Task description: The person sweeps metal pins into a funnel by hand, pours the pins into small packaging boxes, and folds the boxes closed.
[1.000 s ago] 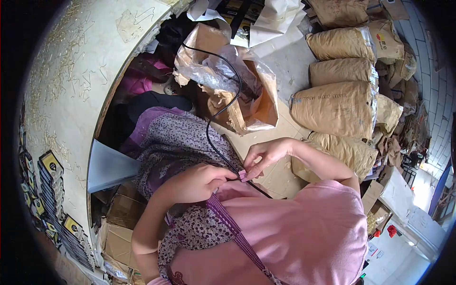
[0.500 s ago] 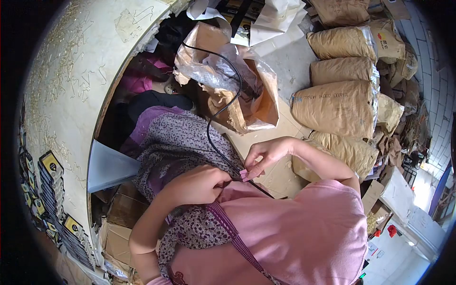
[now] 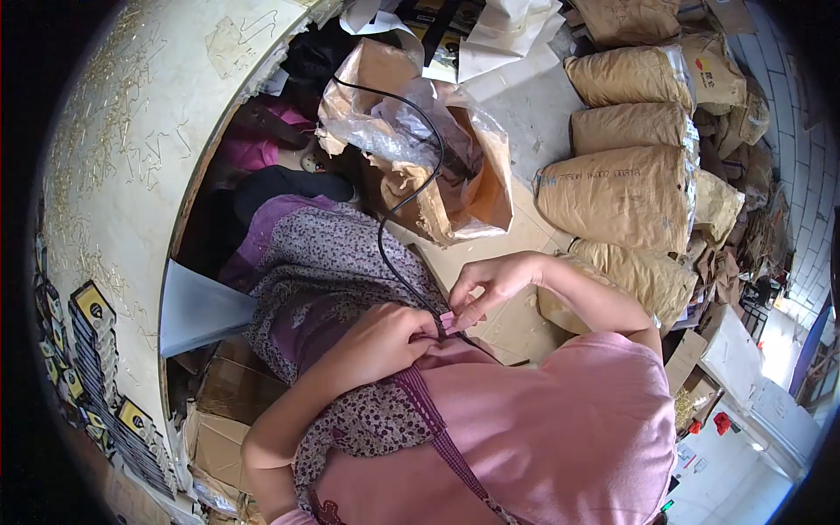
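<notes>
My left hand point(image 3: 391, 336) is closed at the waist, its fingertips pinching the front edge of the pink shirt point(image 3: 542, 394). Just beside it, my right hand point(image 3: 492, 284) has thumb and forefinger pressed on a small pink bit of cloth point(image 3: 448, 321); whether this belongs to the shirt I cannot tell. A black cable point(image 3: 385, 236) runs down past the fingers of both hands and on along the shirt. Below the hands a flowered apron point(image 3: 341, 249) covers the lap.
Left is a worktable point(image 3: 197, 122) strewn with thin bent wires and black-yellow packs point(image 3: 94, 306). A torn paper sack point(image 3: 481, 175) with plastic lining stands ahead. Full brown sacks point(image 3: 612, 197) are stacked on the right. A grey-blue panel point(image 3: 201, 311) juts from the table edge; cardboard boxes point(image 3: 229, 389) sit beneath.
My left hand has shifted slightly right, closer to my right hand, and now meets the shirt's edge beside the pink cloth. The cable has swung a little left. My right hand hardly moved.
</notes>
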Demonstrator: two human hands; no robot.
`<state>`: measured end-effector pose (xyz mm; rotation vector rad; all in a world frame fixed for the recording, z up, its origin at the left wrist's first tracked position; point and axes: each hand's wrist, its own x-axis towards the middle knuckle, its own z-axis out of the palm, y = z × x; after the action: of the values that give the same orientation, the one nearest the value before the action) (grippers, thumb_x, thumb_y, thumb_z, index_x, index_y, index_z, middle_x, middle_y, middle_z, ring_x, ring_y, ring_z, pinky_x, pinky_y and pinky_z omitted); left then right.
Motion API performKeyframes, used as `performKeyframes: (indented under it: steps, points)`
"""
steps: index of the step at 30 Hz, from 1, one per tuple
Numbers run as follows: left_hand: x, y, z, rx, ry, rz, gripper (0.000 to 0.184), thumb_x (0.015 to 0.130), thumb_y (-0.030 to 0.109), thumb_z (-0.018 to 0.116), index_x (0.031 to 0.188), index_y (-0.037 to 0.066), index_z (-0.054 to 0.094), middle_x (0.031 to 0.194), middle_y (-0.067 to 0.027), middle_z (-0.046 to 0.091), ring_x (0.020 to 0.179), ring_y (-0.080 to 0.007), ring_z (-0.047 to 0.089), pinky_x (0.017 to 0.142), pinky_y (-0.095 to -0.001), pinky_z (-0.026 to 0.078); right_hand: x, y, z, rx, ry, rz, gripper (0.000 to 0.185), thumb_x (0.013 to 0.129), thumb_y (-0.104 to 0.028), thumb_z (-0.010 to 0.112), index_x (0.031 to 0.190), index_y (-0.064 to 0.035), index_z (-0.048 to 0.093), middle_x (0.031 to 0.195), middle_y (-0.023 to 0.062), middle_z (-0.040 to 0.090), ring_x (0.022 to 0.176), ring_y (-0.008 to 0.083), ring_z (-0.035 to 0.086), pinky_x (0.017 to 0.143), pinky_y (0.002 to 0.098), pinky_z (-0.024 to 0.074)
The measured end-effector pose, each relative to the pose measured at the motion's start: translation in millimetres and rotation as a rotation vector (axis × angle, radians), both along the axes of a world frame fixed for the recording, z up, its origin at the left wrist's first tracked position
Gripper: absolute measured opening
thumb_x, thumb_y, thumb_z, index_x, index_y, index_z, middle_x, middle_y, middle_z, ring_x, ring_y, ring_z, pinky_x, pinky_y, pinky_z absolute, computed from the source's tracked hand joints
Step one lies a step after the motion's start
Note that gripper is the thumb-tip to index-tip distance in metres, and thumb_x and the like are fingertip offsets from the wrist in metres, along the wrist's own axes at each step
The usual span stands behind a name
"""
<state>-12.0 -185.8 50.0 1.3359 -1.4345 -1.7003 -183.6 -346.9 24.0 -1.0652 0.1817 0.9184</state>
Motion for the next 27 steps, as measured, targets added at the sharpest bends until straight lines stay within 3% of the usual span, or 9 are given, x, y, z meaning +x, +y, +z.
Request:
performKeyframes:
  steps: [3,6,19,21,25,27]
  points:
    - [0,-5,8,-0.052,-0.121,0.082,0.012,0.078,0.009,0.064,0.086,0.0,0.064,0.075,-0.0142,0.065,0.069,-0.0275,0.065,0.064,-0.034,0.05,-1,4,1,-0.008,-0.039,-0.029,0.026,0.087,-0.026,0.064,0.096,-0.0027,0.069,0.071,0.0025,0.061,0.068,0.0083,0.051,0.063,0.0259,0.0412]
    - [1,-5,12,-0.078,-0.083,0.134,0.011,0.079,0.009,0.064,0.087,0.001,0.064,0.079,-0.0132,0.064,0.072,-0.0269,0.065,0.065,-0.0338,0.05,-5,8,-2,-0.016,-0.092,-0.067,0.029,0.089,-0.029,0.061,0.089,-0.0008,0.068,0.067,-0.0021,0.06,0.064,0.0037,0.048,0.058,0.0245,0.0389]
    - [-4,2,8,-0.035,-0.033,0.204,0.007,0.079,0.011,0.064,0.083,0.005,0.063,0.083,-0.009,0.061,0.073,-0.0281,0.062,0.066,-0.0371,0.049,-3,11,9,-0.189,-0.203,-0.055,0.026,0.089,-0.027,0.061,0.091,-0.0018,0.067,0.066,-0.0004,0.058,0.062,0.0061,0.045,0.056,0.0253,0.0365]
    - [-3,3,8,-0.206,-0.139,0.177,0.007,0.077,0.008,0.065,0.082,0.004,0.064,0.094,-0.0087,0.062,0.081,-0.0236,0.058,0.075,-0.0341,0.046,2,7,18,-0.2,-0.095,0.023,0.019,0.086,-0.017,0.064,0.095,-0.0007,0.066,0.078,0.0101,0.063,0.073,0.0129,0.054,0.065,0.03,0.0419]
    - [-2,0,13,-0.356,-0.227,0.184,0.006,0.077,0.011,0.065,0.081,0.007,0.063,0.1,-0.0059,0.06,0.087,-0.0212,0.054,0.081,-0.035,0.041,0,5,12,-0.205,-0.139,0.014,0.019,0.087,-0.019,0.063,0.092,-0.0004,0.066,0.074,0.0081,0.061,0.068,0.0116,0.052,0.062,0.0298,0.0412]
    - [0,0,11,-0.329,-0.291,0.01,0.007,0.078,0.014,0.064,0.082,0.008,0.062,0.101,-0.0033,0.061,0.091,-0.0199,0.053,0.082,-0.0349,0.038,1,1,4,-0.092,-0.057,0.163,0.023,0.087,-0.023,0.063,0.087,0.0002,0.065,0.069,0.0056,0.059,0.064,0.0101,0.049,0.06,0.0296,0.0397]
